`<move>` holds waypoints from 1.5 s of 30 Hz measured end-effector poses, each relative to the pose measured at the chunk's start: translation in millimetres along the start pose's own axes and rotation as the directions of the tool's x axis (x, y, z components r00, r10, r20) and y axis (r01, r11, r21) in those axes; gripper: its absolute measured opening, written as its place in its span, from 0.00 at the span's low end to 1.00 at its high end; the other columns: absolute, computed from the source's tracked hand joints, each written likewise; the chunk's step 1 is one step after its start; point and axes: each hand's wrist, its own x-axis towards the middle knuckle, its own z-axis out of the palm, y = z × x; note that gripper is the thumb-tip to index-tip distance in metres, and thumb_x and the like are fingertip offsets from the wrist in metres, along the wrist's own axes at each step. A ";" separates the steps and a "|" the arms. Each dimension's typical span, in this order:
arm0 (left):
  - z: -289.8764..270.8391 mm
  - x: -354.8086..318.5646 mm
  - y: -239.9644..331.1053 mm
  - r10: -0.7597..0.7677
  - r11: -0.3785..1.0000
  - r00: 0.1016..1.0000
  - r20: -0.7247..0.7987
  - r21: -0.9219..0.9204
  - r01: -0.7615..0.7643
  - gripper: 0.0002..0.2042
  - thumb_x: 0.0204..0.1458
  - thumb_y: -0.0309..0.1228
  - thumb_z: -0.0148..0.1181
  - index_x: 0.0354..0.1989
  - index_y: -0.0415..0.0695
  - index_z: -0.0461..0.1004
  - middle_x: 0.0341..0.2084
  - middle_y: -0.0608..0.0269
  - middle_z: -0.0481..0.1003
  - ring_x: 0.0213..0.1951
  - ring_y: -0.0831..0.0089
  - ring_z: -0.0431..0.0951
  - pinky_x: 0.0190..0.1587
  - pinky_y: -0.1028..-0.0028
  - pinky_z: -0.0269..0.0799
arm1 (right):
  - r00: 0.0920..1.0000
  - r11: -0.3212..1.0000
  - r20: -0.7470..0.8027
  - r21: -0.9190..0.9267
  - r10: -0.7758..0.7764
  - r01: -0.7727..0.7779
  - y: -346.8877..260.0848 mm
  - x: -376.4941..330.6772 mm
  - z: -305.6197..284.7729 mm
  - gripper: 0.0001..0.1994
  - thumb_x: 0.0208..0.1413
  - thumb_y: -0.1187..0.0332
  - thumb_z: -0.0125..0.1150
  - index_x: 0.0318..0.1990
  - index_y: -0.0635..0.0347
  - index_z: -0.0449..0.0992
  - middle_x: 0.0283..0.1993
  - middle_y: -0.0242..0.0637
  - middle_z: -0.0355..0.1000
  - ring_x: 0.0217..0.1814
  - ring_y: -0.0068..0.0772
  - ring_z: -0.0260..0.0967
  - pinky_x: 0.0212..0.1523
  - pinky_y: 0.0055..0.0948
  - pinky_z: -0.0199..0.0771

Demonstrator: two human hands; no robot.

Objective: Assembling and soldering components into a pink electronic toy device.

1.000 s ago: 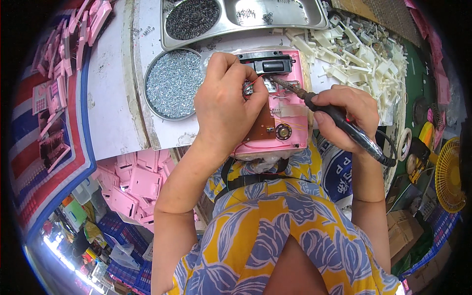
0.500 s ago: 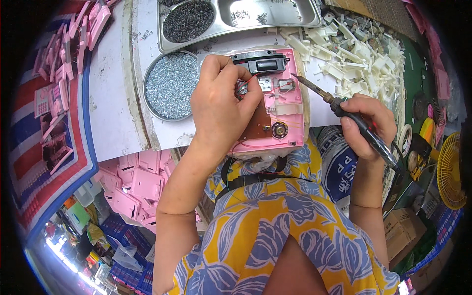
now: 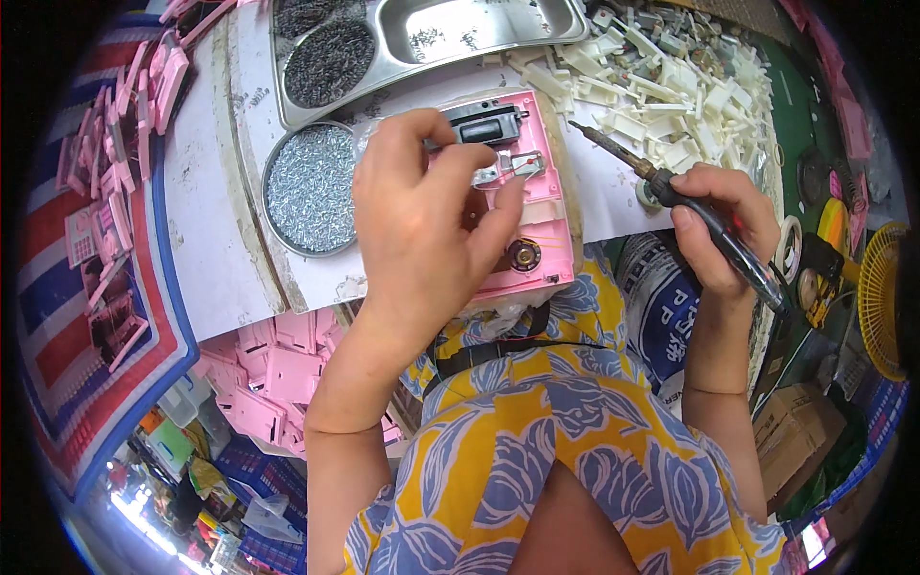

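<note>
My left hand [image 3: 412, 225] hovers over a pink plastic casing [image 3: 558, 225], thumb and fingers apart, with nothing visible between them. It covers the casing's left side, so most of the brown circuit board there is hidden. A black module [image 3: 482, 129] sits at the casing's far end, and a small round speaker [image 3: 524, 255] at its near end. Between them is a metal-plated part [image 3: 522, 165]. My right hand [image 3: 728, 225] grips a soldering iron [image 3: 628, 158] by its black handle. The iron's tip points up and left, just right of the casing and apart from it.
Left of the casing stands a round dish [image 3: 267, 196] of small silvery screws. Behind is a metal tray [image 3: 575, 27] with dark springs [image 3: 331, 62]. White plastic pieces [image 3: 661, 96] heap at the far right. Pink casings [image 3: 287, 374] fill a container at lower left.
My left fingers have spread from a pinch near the wires above the board. The soldering iron's tip stays right of the casing. The whole view has shifted slightly.
</note>
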 end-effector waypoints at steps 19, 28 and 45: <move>7.0 3.4 -8.9 0.172 0.965 0.969 0.178 0.167 -0.202 0.11 0.40 0.31 0.73 0.34 0.50 0.81 0.44 0.62 0.73 0.45 0.62 0.71 0.50 0.63 0.59 | 0.998 0.998 -0.020 -0.024 -0.061 0.060 0.9 0.1 -7.0 0.12 0.46 0.71 0.70 0.39 0.63 0.81 0.33 0.35 0.79 0.27 0.24 0.73 0.29 0.20 0.69; -3.8 -8.4 10.7 0.207 0.978 0.926 0.316 -0.030 -0.209 0.13 0.37 0.33 0.72 0.34 0.51 0.79 0.39 0.67 0.73 0.41 0.65 0.70 0.48 0.60 0.57 | 0.999 1.000 -0.051 -0.002 0.005 -0.005 0.1 -8.5 -13.9 0.12 0.48 0.71 0.69 0.40 0.64 0.81 0.35 0.35 0.79 0.29 0.22 0.72 0.31 0.20 0.70; -0.2 -26.8 2.5 -0.341 0.688 0.774 0.533 -0.420 0.592 0.05 0.51 0.21 0.69 0.35 0.38 0.79 0.22 0.63 0.79 0.23 0.84 0.77 0.26 0.80 0.70 | 0.998 0.992 0.054 0.122 -0.035 0.029 -19.9 2.2 51.4 0.26 0.47 0.81 0.70 0.58 0.59 0.76 0.43 0.40 0.76 0.42 0.34 0.74 0.43 0.27 0.75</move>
